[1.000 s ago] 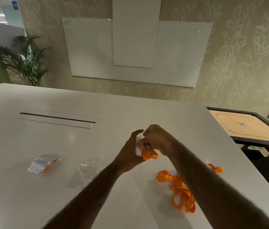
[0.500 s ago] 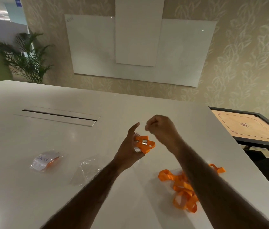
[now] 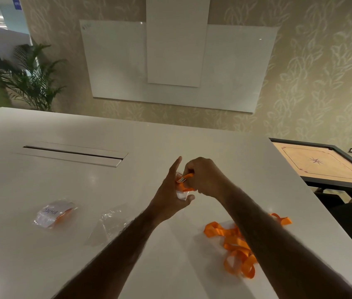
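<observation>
Leaf-patterned wall (image 3: 313, 67), glass whiteboard (image 3: 116, 61), potted palm (image 3: 30, 78), carrom table (image 3: 322, 165)

Orange strap (image 3: 187, 187) largely hidden inside right hand (image 3: 205, 177); bag label (image 3: 48, 212) illegible.

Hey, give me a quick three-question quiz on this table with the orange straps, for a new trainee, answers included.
1. True or false: the right hand pinches an orange strap.
2. Fill in: the labelled bag lies to the ___ of the left hand.
3. The loose pile of straps lies: A on the table; B in the right hand; C in the left hand.
Key: 1 true; 2 left; 3 A.
</observation>
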The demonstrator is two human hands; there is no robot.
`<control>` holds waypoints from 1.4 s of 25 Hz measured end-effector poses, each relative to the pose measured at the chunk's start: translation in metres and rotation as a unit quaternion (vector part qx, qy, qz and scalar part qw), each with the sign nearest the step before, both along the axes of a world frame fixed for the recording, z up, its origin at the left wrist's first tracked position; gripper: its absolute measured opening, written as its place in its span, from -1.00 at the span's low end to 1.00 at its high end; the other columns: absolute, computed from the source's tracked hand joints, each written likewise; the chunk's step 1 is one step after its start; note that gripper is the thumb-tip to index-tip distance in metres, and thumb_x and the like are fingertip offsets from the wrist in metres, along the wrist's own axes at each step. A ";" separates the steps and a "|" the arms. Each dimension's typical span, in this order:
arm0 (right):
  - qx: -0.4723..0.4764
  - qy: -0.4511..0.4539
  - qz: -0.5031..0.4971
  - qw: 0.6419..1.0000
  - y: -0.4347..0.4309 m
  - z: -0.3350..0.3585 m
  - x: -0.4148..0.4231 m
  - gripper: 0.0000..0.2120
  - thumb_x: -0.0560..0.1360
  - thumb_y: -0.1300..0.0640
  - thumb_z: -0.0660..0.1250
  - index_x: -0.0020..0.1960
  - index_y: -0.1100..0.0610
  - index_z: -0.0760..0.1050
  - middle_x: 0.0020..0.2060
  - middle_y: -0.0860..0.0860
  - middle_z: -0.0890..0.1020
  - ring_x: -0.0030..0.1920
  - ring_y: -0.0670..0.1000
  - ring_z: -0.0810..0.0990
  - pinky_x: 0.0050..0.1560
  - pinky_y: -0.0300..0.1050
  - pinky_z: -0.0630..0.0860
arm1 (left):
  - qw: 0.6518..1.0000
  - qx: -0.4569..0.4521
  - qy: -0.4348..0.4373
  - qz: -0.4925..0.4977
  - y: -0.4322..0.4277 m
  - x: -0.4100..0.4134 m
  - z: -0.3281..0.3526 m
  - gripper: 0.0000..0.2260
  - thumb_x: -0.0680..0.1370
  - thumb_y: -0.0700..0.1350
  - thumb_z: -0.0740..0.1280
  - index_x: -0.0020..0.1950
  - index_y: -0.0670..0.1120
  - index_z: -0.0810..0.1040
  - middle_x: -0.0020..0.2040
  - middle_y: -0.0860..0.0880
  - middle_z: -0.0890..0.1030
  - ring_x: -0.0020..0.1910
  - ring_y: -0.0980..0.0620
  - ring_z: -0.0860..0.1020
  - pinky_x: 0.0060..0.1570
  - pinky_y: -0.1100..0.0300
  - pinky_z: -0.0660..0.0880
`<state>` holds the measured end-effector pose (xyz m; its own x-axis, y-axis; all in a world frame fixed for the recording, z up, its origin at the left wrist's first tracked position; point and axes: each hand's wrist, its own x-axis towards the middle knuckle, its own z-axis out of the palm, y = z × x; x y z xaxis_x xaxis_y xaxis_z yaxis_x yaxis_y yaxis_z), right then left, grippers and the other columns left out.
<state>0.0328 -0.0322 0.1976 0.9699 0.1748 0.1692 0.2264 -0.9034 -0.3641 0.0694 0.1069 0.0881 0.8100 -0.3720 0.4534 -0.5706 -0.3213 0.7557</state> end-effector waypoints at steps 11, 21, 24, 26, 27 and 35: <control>0.196 0.187 -0.050 0.961 0.013 0.007 0.009 -0.80 0.42 0.32 0.34 -0.04 0.42 0.64 -0.16 0.24 0.72 -0.07 0.18 0.73 0.13 0.06 0.64 | 1.000 -0.007 -0.013 -0.006 0.002 0.005 0.000 0.07 0.41 -0.10 0.55 0.54 0.41 -0.19 -0.02 0.26 0.51 0.01 0.25 0.58 -0.06 0.52 0.44; -0.011 -0.005 -0.147 0.989 0.020 -0.020 0.005 -0.89 0.39 0.23 0.42 -0.18 0.15 0.48 -0.15 0.04 0.53 -0.12 0.10 0.61 -0.20 0.00 0.61 | 0.997 -0.056 -0.044 -0.025 -0.006 -0.004 0.005 0.04 0.43 -0.11 0.54 0.59 0.32 -0.15 -0.07 0.19 0.57 -0.04 0.13 0.61 -0.07 0.44 0.49; 0.084 0.093 -0.183 0.975 0.015 -0.023 0.006 -0.80 0.42 0.25 0.43 -0.06 0.25 0.42 -0.17 0.12 0.61 -0.26 0.13 0.68 -0.32 -0.04 0.60 | 0.996 -0.064 -0.052 -0.035 -0.007 -0.008 0.007 0.04 0.38 -0.05 0.55 0.61 0.24 -0.11 -0.12 0.14 0.56 -0.09 0.08 0.59 -0.04 0.41 0.50; 0.146 0.159 -0.155 0.964 0.008 -0.026 0.008 -0.93 0.42 0.34 0.38 -0.11 0.34 0.56 -0.29 0.16 0.68 -0.36 0.09 0.70 -0.37 -0.13 0.62 | 0.996 -0.067 -0.001 -0.056 -0.007 -0.010 0.010 0.14 0.30 -0.03 0.62 0.62 0.21 -0.13 -0.09 0.17 0.55 -0.06 0.10 0.60 -0.01 0.36 0.52; 0.153 0.162 -0.142 0.964 0.003 -0.027 0.009 -0.94 0.41 0.38 0.35 -0.15 0.35 0.59 -0.33 0.15 0.67 -0.39 0.06 0.66 -0.38 -0.16 0.57 | 0.994 -0.070 0.031 -0.079 -0.006 -0.010 0.012 0.18 0.27 -0.04 0.64 0.62 0.21 -0.13 -0.06 0.18 0.55 -0.04 0.12 0.61 0.01 0.33 0.53; 0.274 0.165 -0.068 0.945 -0.029 -0.025 0.010 -0.89 0.46 0.24 0.43 -0.23 0.23 0.59 -0.45 0.09 0.63 -0.44 -0.02 0.55 -0.41 -0.21 0.47 | 0.960 -0.124 0.203 -0.149 0.017 -0.001 0.025 -0.63 0.52 0.07 0.44 0.24 -0.11 0.61 0.15 -0.12 0.68 0.09 -0.01 0.63 0.12 0.08 0.52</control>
<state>0.0423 -0.0614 0.1724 0.9929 0.0191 -0.1177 -0.0858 -0.5707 -0.8166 0.0685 0.1240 0.1129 0.8123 -0.5369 0.2279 -0.2523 0.0288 0.9672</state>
